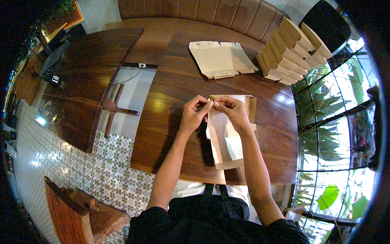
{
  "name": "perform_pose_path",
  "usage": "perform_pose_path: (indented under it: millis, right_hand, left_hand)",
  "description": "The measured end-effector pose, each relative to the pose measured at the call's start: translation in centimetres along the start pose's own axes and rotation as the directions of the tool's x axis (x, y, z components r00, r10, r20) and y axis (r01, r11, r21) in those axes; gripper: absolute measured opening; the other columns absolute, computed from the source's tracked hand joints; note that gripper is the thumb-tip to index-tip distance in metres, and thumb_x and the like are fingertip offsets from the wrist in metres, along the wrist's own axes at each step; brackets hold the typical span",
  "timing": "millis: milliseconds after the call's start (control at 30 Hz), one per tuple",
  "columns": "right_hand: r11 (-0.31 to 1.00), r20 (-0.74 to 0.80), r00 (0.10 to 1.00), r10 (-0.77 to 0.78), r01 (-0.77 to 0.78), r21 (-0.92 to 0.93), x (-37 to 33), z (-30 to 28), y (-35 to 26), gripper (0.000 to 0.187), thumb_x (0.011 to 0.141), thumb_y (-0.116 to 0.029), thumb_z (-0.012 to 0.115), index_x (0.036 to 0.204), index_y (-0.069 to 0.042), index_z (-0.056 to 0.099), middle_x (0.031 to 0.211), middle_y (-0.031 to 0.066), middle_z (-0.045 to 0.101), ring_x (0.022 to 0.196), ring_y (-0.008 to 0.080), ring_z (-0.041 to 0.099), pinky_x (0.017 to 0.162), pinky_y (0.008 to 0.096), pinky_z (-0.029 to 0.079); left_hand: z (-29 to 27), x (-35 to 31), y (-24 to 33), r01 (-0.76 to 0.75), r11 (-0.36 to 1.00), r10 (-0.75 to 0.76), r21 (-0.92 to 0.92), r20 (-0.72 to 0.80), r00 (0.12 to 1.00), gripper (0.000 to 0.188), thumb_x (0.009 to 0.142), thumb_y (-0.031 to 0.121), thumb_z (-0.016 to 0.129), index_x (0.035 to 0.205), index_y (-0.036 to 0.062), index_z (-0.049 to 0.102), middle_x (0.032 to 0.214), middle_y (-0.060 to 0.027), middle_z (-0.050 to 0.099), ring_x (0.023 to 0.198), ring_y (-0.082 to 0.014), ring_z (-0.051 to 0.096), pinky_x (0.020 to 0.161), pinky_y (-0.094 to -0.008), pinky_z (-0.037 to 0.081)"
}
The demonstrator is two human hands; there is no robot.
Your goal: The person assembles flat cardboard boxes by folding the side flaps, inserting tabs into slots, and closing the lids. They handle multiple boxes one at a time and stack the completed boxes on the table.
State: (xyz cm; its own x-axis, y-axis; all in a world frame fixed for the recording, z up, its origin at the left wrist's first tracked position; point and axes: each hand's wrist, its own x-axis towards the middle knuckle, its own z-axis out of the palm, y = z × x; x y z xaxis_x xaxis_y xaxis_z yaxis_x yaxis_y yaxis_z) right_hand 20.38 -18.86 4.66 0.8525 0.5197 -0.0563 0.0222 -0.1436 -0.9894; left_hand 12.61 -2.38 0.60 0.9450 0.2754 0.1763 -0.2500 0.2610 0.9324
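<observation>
A partly folded cardboard box [228,140] lies on the wooden table in front of me, its lid side spread toward my body and its far walls raised. At the box's far left corner my left hand [195,112] pinches the cardboard edge between thumb and fingers. My right hand [232,110] meets it there, thumb and fingertips closed on the same corner. The fingertips of both hands nearly touch, and they hide the small flap between them. Farther off lies a flat, unfolded cardboard box blank [221,59] with slots and tabs along its edges.
Stacked folded cardboard boxes [286,53] rise at the table's far right, beside a window [337,134]. A brown padded bench [195,12] runs behind the table [158,134]. To the left stand a second table [85,81] and a wooden chair [77,211] on patterned tiles.
</observation>
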Motion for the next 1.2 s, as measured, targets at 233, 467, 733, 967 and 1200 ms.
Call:
perform_pose_path:
  millis: [233, 467, 733, 967, 1200]
  right_hand:
    - [0.998, -0.067, 0.996, -0.063, 0.060, -0.036, -1.3, 0.8, -1.0, 0.026, 0.095, -0.018, 0.080, 0.114, -0.001, 0.079, 0.101, 0.0070, 0.079, 0.089, 0.0127, 0.072, 0.082, 0.0275, 0.057]
    - [0.906, -0.333, 0.885, -0.326, 0.191, -0.378, -2.8, 3.3, -1.1, 0.018, 0.090, -0.008, 0.081, 0.107, -0.005, 0.082, 0.099, 0.0103, 0.081, 0.083, 0.0152, 0.076, 0.078, 0.0301, 0.060]
    - [0.833, -0.248, 0.859, -0.449, 0.301, -0.464, -2.9, 3.2, -1.7, 0.017, 0.091, -0.006, 0.080, 0.107, -0.001, 0.081, 0.096, 0.0096, 0.080, 0.083, 0.0136, 0.073, 0.079, 0.0295, 0.058]
    - [0.840, -0.193, 0.886, -0.421, 0.301, -0.452, -2.9, 2.6, -1.6, 0.016, 0.092, -0.006, 0.078, 0.107, -0.001, 0.080, 0.097, 0.0104, 0.080, 0.088, 0.0148, 0.074, 0.082, 0.0299, 0.058]
    - [0.916, -0.141, 0.924, -0.356, 0.315, -0.248, -2.0, 1.8, -1.1, 0.015, 0.095, -0.004, 0.074, 0.109, 0.000, 0.078, 0.104, 0.0124, 0.079, 0.092, 0.0187, 0.075, 0.084, 0.0323, 0.060]
  left_hand:
    - [0.3, -0.3, -0.2, -0.138, 0.983, 0.146, 0.124, -0.056, 0.988, 0.017, 0.102, 0.017, 0.069, 0.095, 0.0022, 0.070, 0.081, -0.0038, 0.068, 0.067, -0.0095, 0.066, 0.050, -0.0261, 0.056]
    - [1.5, -0.4, -0.3, -0.120, 0.992, 0.125, 0.043, -0.127, 0.984, 0.015, 0.099, 0.009, 0.073, 0.100, -0.0056, 0.072, 0.091, -0.0090, 0.070, 0.074, -0.0134, 0.071, 0.059, -0.0291, 0.064]
    - [1.0, -0.5, 0.1, -0.216, 0.968, 0.233, 0.130, -0.127, 0.964, 0.016, 0.098, 0.010, 0.074, 0.099, -0.0058, 0.074, 0.091, -0.0082, 0.069, 0.075, -0.0133, 0.071, 0.061, -0.0293, 0.064]
    - [0.7, -0.5, -0.4, -0.197, 0.971, 0.211, 0.133, -0.103, 0.972, 0.016, 0.099, 0.011, 0.074, 0.099, -0.0045, 0.073, 0.093, -0.0082, 0.068, 0.080, -0.0133, 0.070, 0.061, -0.0287, 0.065]
    - [0.7, -0.5, -0.6, -0.149, 0.989, 0.147, -0.022, -0.087, 0.985, 0.019, 0.099, 0.015, 0.075, 0.103, -0.0036, 0.072, 0.094, -0.0083, 0.069, 0.081, -0.0141, 0.070, 0.063, -0.0295, 0.066]
